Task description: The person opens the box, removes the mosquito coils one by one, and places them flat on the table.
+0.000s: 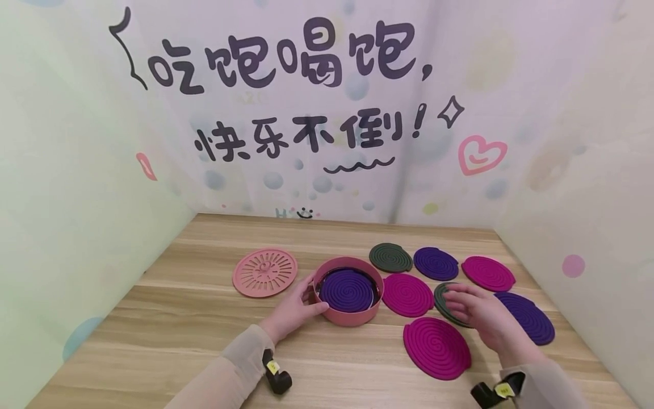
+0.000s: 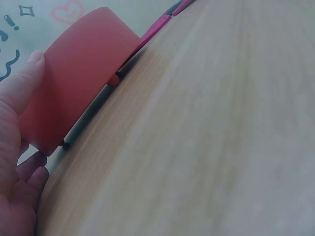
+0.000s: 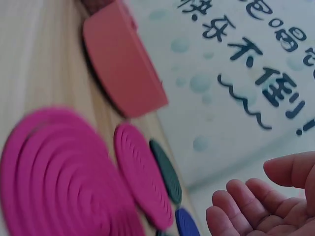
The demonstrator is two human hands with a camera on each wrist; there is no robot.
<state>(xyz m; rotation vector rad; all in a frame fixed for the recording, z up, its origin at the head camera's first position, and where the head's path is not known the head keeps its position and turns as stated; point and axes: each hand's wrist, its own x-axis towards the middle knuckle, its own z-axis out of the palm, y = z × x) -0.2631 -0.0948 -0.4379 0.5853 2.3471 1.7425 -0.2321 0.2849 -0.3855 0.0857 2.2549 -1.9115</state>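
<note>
My left hand [image 1: 290, 312] grips a pink round mosquito coil box [image 1: 349, 319] by its left side. The thumb lies against the wall, as the left wrist view shows of the box [image 2: 83, 73]. A dark purple mosquito coil [image 1: 348, 289] lies flat inside it. My right hand [image 1: 482, 315] hovers with relaxed, slightly bent fingers over a green coil [image 1: 440, 298], partly hiding it, and holds nothing. In the right wrist view, its palm [image 3: 268, 216] is bare. A magenta coil [image 1: 436, 347] lies just left of this hand, on the table.
A pink slotted lid [image 1: 265, 272] lies left of the box. More coils are spread to the right: magenta [image 1: 407, 295], green [image 1: 390, 257], purple [image 1: 436, 263], another magenta [image 1: 489, 273] and another purple [image 1: 528, 319]. A printed curtain [image 1: 327, 187] stands behind the wooden table [image 1: 168, 329].
</note>
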